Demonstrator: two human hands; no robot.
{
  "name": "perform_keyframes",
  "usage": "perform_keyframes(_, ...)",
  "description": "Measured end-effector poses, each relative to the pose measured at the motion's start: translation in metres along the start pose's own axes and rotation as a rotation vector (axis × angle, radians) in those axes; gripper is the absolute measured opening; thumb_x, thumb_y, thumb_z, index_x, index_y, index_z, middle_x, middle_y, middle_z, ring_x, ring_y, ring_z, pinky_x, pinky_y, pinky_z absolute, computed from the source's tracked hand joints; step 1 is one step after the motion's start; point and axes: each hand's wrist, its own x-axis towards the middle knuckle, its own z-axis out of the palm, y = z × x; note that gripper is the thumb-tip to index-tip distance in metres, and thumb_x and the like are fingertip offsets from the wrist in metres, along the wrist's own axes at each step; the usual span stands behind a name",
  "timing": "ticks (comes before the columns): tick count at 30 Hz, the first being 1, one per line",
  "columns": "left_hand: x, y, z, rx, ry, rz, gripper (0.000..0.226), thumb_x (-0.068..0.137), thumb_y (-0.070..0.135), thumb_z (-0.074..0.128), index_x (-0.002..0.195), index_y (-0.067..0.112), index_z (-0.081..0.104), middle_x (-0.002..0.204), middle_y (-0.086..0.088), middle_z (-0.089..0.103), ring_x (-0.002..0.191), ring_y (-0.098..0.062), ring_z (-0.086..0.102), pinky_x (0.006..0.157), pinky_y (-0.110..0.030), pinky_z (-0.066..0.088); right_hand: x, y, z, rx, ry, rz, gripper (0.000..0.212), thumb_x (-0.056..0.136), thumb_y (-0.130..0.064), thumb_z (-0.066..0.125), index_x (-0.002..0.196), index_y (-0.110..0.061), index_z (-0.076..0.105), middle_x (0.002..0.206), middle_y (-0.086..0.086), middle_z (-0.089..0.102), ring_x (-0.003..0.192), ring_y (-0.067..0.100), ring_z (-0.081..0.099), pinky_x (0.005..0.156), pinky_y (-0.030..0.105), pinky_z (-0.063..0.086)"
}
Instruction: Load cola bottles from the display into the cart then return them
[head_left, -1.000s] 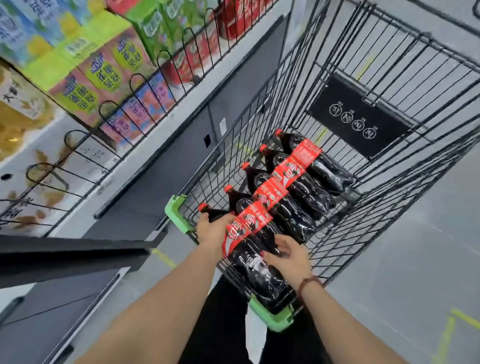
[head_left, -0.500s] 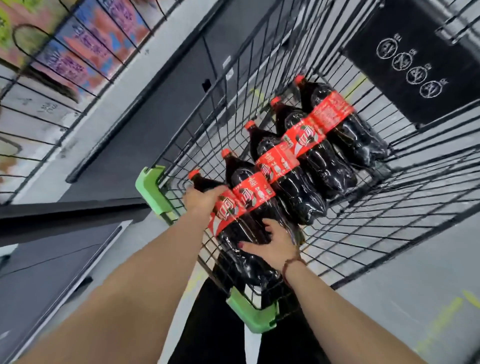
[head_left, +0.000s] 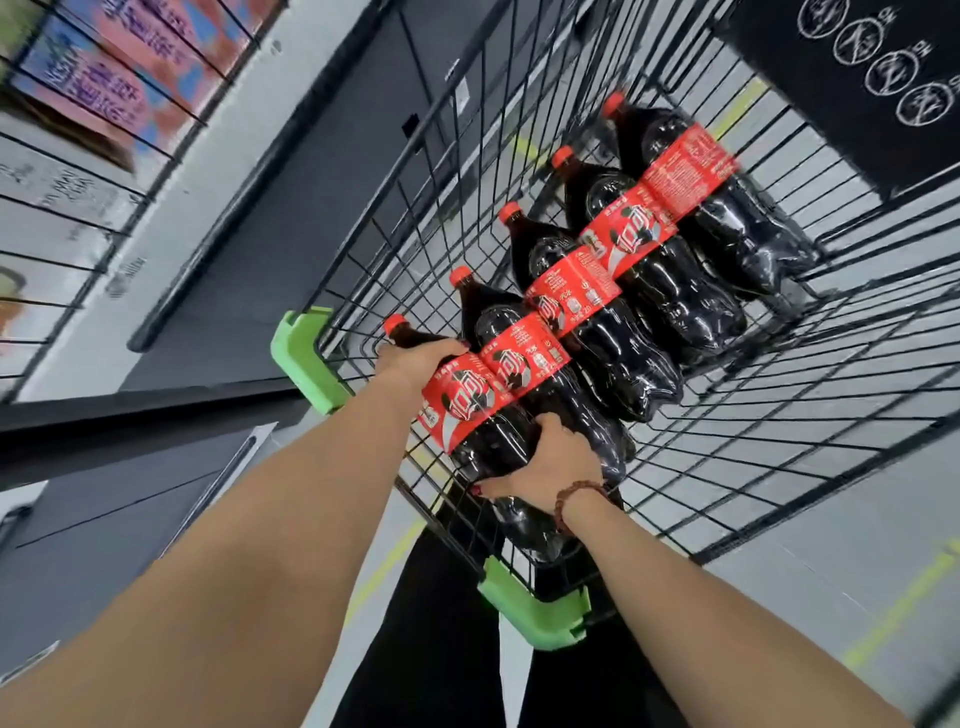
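Note:
Several large cola bottles with red labels and red caps lie side by side in the black wire cart (head_left: 727, 467). The nearest cola bottle (head_left: 462, 405) is in both my hands. My left hand (head_left: 415, 358) grips its shoulder just below the neck. My right hand (head_left: 550, 462) curls round its lower body, a bead bracelet on the wrist. The second bottle (head_left: 524, 358) lies right beside it, and the farthest bottle (head_left: 717, 208) rests near the cart's front.
The cart has green plastic corner pieces (head_left: 306, 358) (head_left: 540, 608) at my end and a black sign panel (head_left: 857, 78) at its far end. Shelves with colourful drink cartons (head_left: 104, 88) behind wire rails run along the left. Grey floor with yellow lines lies to the right.
The view has closed in and tilted down on the cart. My right hand has slid from the top of the nearest bottle to round its lower body; my left hand stays at its shoulder.

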Motion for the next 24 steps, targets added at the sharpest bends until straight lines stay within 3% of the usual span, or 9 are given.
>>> perform_keyframes(5,-0.022,0.002,-0.005,-0.138,-0.108,0.078,0.091,0.050,0.010,0.092,0.125,0.012,0.041,0.100,-0.017,0.067,0.076,-0.031,0.073,0.063,-0.044,0.060,-0.009,0.002,0.001,-0.010,0.120,-0.025,0.108,0.038,-0.066,0.084,0.123,-0.015,0.042,0.116,0.003,0.059,0.109,0.024,0.054,0.090,0.039,0.050)
perform_keyframes(9,-0.042,0.006,-0.005,-0.166,-0.156,0.232,0.080,0.063,0.006,0.087,0.126,0.020,0.040,0.097,-0.003,0.061,0.072,-0.018,0.068,0.054,-0.030,0.056,-0.027,0.001,-0.001,0.045,0.308,-0.036,0.106,0.038,-0.063,0.085,0.124,-0.017,0.043,0.113,0.002,0.059,0.109,0.023,0.054,0.091,0.037,0.049)
perform_keyframes(14,-0.081,0.019,-0.006,-0.232,-0.252,0.425,0.103,0.046,0.023,0.092,0.134,0.024,0.038,0.122,-0.007,0.058,0.090,-0.023,0.070,0.068,-0.038,0.060,-0.053,0.002,-0.016,0.145,0.464,-0.083,0.105,0.035,-0.061,0.087,0.122,-0.022,0.042,0.115,0.001,0.058,0.113,0.022,0.049,0.094,0.044,0.046)
perform_keyframes(17,-0.108,0.029,-0.005,-0.264,-0.336,0.548,0.083,0.065,0.011,0.087,0.131,0.021,0.038,0.111,-0.008,0.063,0.076,-0.017,0.072,0.062,-0.032,0.057,-0.067,0.005,-0.029,0.233,0.551,-0.136,0.099,0.033,-0.056,0.086,0.116,-0.026,0.042,0.110,0.001,0.057,0.106,0.022,0.052,0.089,0.041,0.050)
perform_keyframes(21,-0.148,0.041,-0.011,-0.298,-0.394,0.680,0.069,0.077,0.008,0.079,0.130,0.026,0.039,0.103,0.005,0.063,0.076,-0.010,0.071,0.064,-0.030,0.056,-0.090,0.006,-0.053,0.297,0.624,-0.222,0.089,0.037,-0.045,0.089,0.109,-0.030,0.039,0.105,-0.001,0.046,0.099,0.016,0.046,0.078,0.028,0.042)
perform_keyframes(24,-0.179,0.049,-0.015,-0.341,-0.408,0.782,0.068,0.080,0.005,0.075,0.133,0.028,0.038,0.107,0.009,0.061,0.082,-0.011,0.069,0.069,-0.035,0.057,-0.105,0.006,-0.076,0.311,0.675,-0.364,0.089,0.036,-0.050,0.088,0.108,-0.029,0.042,0.103,-0.004,0.050,0.100,0.017,0.049,0.076,0.031,0.045)
